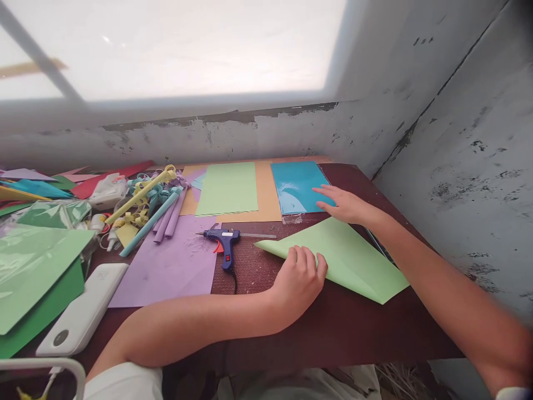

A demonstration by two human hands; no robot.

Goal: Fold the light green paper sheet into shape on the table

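A light green sheet of paper (350,255) lies in front of me at a slant, its near edge rolled over and its left end drawn to a narrow point. My left hand (300,275) has its fingers curled onto that rolled edge; the thumb is hidden. Above the paper's far corner, my right hand (343,204) is open, fingers spread over the right edge of a glossy blue pack of paper (295,186). Whether it touches the pack I cannot tell. A dark blue glue gun (225,241) with a red trigger rests left of the green sheet.
Purple paper (166,272), orange paper (268,200) and a flat green sheet (229,189) cover parts of the dark red table (266,344). Rolled paper tubes (152,219), a white power bank (83,311) and plastic-wrapped green paper (37,266) are at left. Walls (470,150) border the table.
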